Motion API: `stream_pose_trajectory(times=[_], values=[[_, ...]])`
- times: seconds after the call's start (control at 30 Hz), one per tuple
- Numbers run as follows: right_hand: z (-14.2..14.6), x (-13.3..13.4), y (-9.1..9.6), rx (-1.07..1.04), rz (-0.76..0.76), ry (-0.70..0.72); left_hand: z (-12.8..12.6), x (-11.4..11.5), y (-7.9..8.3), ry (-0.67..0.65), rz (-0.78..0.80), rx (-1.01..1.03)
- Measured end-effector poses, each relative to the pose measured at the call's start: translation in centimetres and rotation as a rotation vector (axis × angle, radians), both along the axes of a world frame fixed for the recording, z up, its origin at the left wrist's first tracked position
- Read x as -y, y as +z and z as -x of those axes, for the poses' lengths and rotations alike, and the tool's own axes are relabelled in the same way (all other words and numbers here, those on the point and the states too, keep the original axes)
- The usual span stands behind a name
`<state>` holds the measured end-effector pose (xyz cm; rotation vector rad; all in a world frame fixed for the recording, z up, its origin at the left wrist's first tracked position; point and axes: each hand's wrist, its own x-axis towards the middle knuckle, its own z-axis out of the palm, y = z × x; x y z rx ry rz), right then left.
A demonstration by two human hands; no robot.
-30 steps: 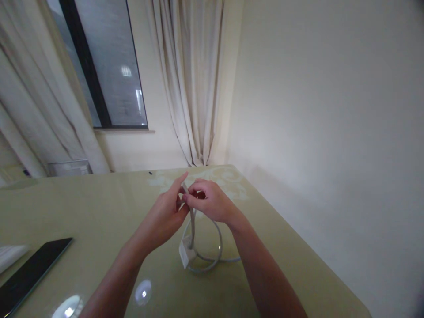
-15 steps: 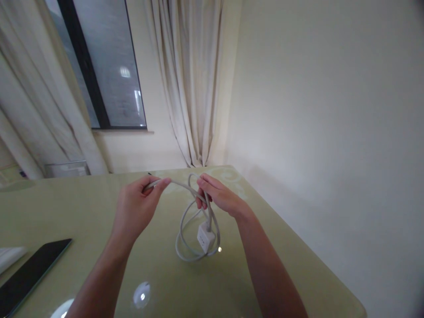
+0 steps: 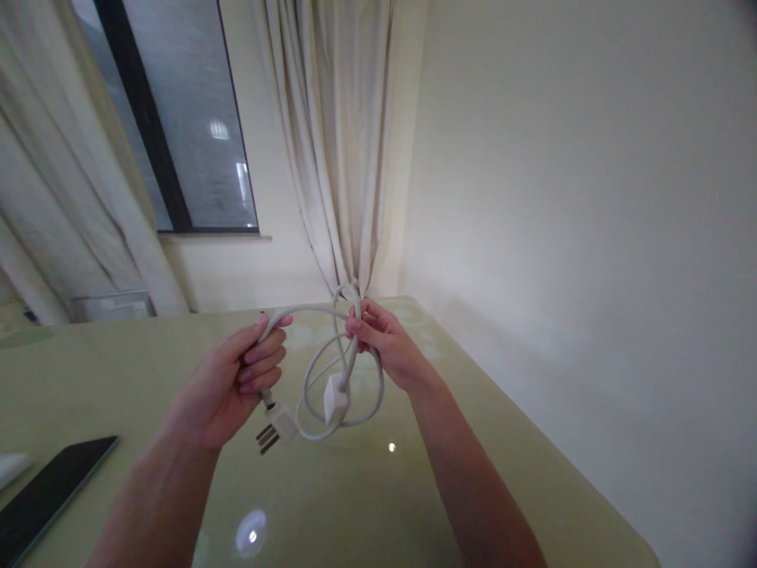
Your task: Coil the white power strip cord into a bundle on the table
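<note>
A white extension cord [image 3: 308, 371] hangs in loose loops between my two hands above the table. My left hand [image 3: 248, 371] is closed around the cord near one end, and the white plug [image 3: 280, 424] with its metal prongs dangles just below my fingers. My right hand [image 3: 382, 339] pinches the gathered loops between thumb and fingers. Under it hangs the white socket block [image 3: 336, 401] at the other end, tilted inside the loops. The cord bows upward where it runs from my left hand to the right.
The glossy greenish table [image 3: 331, 505] reflects ceiling lights. A dark flat tablet-like slab [image 3: 56, 493] lies at the left, beside a partly visible white object [image 3: 10, 467]. Beyond the table are curtains [image 3: 331, 142] and a window [image 3: 189, 118]; a bare wall [image 3: 561, 221] borders the right edge.
My left hand has turned and wrapped round the cord, bringing the plug into view below it. The loops and socket block have shifted slightly left and up, and the block has turned.
</note>
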<state>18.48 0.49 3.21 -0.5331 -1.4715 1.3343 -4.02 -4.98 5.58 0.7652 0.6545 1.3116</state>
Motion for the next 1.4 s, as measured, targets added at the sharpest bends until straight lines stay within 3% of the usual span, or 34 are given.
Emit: stream_pose_trajectory(times=[0.17, 0.37, 0.47, 0.6, 0.67, 0.9, 1.1, 1.2, 1.4], values=[[0.5, 0.6, 0.7, -0.048, -0.053, -0.175, -0.5, 1.4, 0.0, -0.117, -0.157, -0.192], [-0.1, 1.0, 1.1, -0.087, 0.009, -0.184, -0.6, 1.0, -1.0, -0.232, -0.510, -0.675], [-0.2, 1.1, 1.2, -0.069, -0.002, -0.163, -1.7, 0.6, -1.5, -0.331, -0.558, -0.682], [0.1, 1.8, 1.6, -0.106, 0.010, -0.156, -3.9, 0.5, -2.1, -0.153, -0.608, -0.569], [0.2, 2.2, 1.8, -0.089, -0.004, -0.155, -4.8, 0.7, -2.3, -0.107, -0.608, -0.571], [-0.2, 2.7, 2.4, -0.028, -0.105, -0.235, -6.1, 2.1, -2.1, -0.243, -0.443, -0.767], [-0.2, 2.6, 2.1, 0.007, -0.130, -0.309, -5.8, 2.5, -1.8, -0.328, -0.383, -0.763], [0.1, 2.3, 1.9, -0.013, -0.155, -0.333, -6.0, 2.2, -1.8, -0.248, -0.373, -0.756], [0.2, 2.0, 1.9, -0.121, -0.109, -0.401, -6.8, 1.6, -1.6, 0.036, -0.339, -0.762]])
